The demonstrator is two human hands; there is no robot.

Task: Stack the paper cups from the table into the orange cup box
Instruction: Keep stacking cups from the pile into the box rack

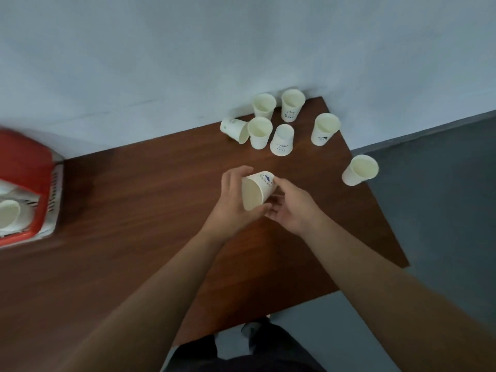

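Lying tilted with its open mouth toward the camera, the held cup [253,194] hangs over the middle of the wooden table [134,210]. The left hand [232,205] is curled round its side near the rim. The right hand [294,210] grips its base end, thumb on top and fingers underneath. A blue mark is printed near the base, too small to read. Beyond the hands, close to the grey wall [188,63], four upright cups [259,132] stand in a loose cluster. With them are a tipped cup [234,129], lying on its side against one of them, and an upturned cup [281,139] printed with "HELL" and a smiley face. Two of the upright ones carry dark prints that cannot be made out. A lone cup [359,169] stands at the table's right edge, well apart from the cluster. At the far left sits the orange cup box [26,167], blurred, with a white cup [8,213] inside it.
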